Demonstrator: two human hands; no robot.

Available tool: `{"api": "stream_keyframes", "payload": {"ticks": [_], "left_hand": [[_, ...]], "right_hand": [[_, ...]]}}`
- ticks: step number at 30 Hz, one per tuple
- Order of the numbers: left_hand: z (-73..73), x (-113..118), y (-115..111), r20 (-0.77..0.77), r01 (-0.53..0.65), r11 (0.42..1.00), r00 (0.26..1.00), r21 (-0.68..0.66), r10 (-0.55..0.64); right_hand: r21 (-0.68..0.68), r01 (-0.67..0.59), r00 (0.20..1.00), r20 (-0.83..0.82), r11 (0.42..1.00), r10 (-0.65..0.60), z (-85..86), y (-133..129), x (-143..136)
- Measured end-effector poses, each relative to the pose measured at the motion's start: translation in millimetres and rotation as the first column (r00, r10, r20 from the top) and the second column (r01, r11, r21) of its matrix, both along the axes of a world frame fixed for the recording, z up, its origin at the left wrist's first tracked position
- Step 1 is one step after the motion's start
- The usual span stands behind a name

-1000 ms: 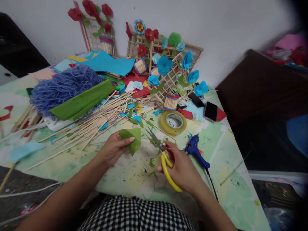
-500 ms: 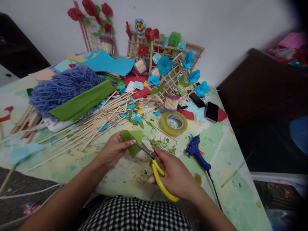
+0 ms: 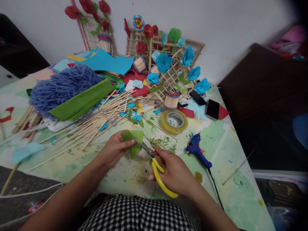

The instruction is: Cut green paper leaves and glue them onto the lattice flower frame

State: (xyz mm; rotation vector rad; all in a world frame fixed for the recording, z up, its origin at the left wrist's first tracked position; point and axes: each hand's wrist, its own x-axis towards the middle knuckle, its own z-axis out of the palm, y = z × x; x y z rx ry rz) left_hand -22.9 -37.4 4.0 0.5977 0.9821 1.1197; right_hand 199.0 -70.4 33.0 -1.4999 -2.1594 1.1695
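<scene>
Pinching green paper (image 3: 136,149), the person's left hand (image 3: 112,150); gripping scissors (image 3: 154,161), the right hand (image 3: 173,169), blades against the paper just beside the left thumb (image 3: 129,143), where one slip could nick skin, or a slack pinch skew the cut.

Can't really see the left hand's (image 3: 115,150) fingers behind the green paper (image 3: 139,136), and the right hand (image 3: 175,173) covers part of the scissors (image 3: 157,175). Both forearms (image 3: 72,195) get chopped off down below, the pink pile (image 3: 295,34) far right is blurry, and the tape roll's (image 3: 174,130) inner marking's too tiny to read.
</scene>
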Motion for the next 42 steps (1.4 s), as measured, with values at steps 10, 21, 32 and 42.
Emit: {"api": "stream_keyframes", "payload": {"ticks": [10,21,32,42], "left_hand": [[0.9,-0.6,0.3,-0.012,-0.010,1.000,1.000,-0.016,0.009],[2.4,-1.0,-0.7,-0.030,0.003,0.999,1.000,-0.053,-0.005],[1.3,-1.1,-1.3,-0.049,0.008,0.999,0.999,-0.032,-0.010],[1.9,0.7,-3.3,-0.063,0.038,0.998,0.997,-0.040,-0.040]], "right_hand": [[0.007,0.029,1.000,-0.007,1.000,-0.029,0.7,1.4,-3.2],[0.095,0.040,0.995,0.087,0.995,-0.048,-8.3,1.9,0.9],[0.079,0.058,0.997,0.047,0.995,-0.062,-10.2,0.1,0.3],[0.047,0.052,0.998,0.033,0.998,-0.053,-12.7,-2.1,-4.0]]}}
